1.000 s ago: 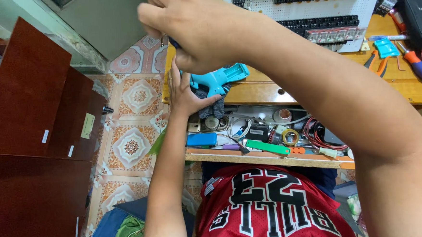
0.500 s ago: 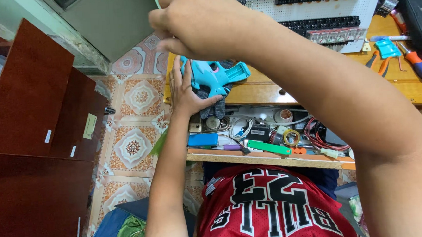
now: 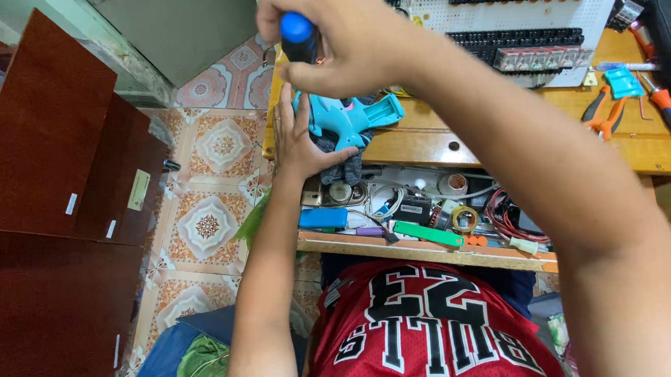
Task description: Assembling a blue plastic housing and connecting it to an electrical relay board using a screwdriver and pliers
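Note:
My right hand (image 3: 343, 35) is raised near the top of the view, closed around a blue-and-black tool handle (image 3: 298, 36) that points downward. Below it, my left hand (image 3: 302, 140) rests against a light blue pistol-shaped power tool (image 3: 351, 119) lying on the wooden workbench (image 3: 516, 137), with dark grey cloth under it. The tip of the tool in my right hand is hidden behind the fingers.
An open drawer (image 3: 421, 207) under the bench holds tape rolls, wires, and small blue and green items. Orange pliers (image 3: 605, 113) and a screwdriver (image 3: 664, 106) lie at the right. A white pegboard with black terminal blocks (image 3: 526, 25) stands behind. Brown cabinets (image 3: 37, 196) are on the left.
My right hand has turned so the blue-and-black handle now shows in its grip. My left hand stays against the light blue tool.

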